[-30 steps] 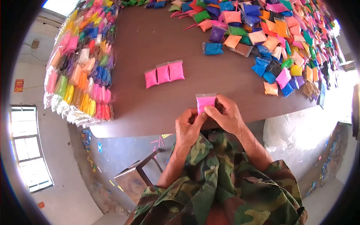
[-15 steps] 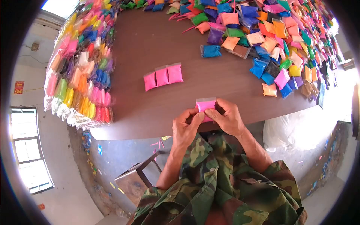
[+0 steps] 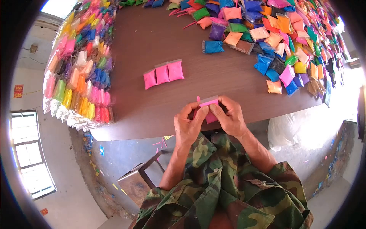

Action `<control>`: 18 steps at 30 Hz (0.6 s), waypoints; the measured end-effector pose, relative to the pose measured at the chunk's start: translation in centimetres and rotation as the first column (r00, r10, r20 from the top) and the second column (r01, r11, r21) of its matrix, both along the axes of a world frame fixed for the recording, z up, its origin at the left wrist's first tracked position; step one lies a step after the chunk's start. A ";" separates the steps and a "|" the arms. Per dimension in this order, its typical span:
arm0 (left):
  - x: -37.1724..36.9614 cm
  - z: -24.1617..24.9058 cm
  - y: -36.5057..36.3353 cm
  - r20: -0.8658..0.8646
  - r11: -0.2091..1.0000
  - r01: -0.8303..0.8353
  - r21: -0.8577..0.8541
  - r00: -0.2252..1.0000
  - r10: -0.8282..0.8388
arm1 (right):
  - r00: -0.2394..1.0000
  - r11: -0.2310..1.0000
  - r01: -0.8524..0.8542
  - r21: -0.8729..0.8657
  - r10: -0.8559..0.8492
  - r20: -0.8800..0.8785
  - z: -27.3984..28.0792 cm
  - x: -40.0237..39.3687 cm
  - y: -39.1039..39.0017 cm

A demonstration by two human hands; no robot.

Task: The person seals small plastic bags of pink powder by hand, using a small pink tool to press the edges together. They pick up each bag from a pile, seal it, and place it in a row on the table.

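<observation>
Between both hands is a pink packet with a clear top edge, held near the table's front edge. My left hand grips its left side, thumb pressed on the front. My right hand grips the other side, its thumb close beside the left one. A small pink tip pokes up behind the packet's left corner; what it belongs to is hidden. Further up the table, three pink packets lie side by side in a row, touching or slightly overlapping.
A large heap of multicoloured packets covers the table's right and far side. Stacked bundles of coloured bags line the left side. A single blue packet lies at the heap's edge. Below the brown table stands a stool.
Both thumbs have shifted up toward the packet's top edge, and a pink tip now shows behind its left corner. The view has shifted slightly; the three packets lie as before.
</observation>
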State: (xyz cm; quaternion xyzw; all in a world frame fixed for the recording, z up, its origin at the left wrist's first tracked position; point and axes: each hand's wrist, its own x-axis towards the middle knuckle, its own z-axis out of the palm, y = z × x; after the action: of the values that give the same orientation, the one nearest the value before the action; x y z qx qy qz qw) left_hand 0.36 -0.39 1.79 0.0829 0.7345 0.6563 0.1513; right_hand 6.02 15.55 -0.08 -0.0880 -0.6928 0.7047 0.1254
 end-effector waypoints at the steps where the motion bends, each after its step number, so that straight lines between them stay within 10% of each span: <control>1: -0.2 -0.1 -0.2 -0.015 0.999 0.017 -0.040 1.000 -0.017 | 1.000 1.000 -0.003 0.014 0.003 0.008 0.2 0.0 0.1; 18: 0.3 -1.3 -0.5 0.094 0.999 0.029 0.046 0.995 -0.033 | 0.999 0.998 -0.003 -0.055 0.005 0.043 -0.2 -0.3 -0.2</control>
State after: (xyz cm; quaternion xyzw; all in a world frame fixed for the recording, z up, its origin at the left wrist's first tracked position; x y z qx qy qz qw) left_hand 0.69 -0.90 0.47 0.0664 0.7103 0.6733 0.1944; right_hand 5.71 15.32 -0.24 -0.1049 -0.6759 0.7216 0.1066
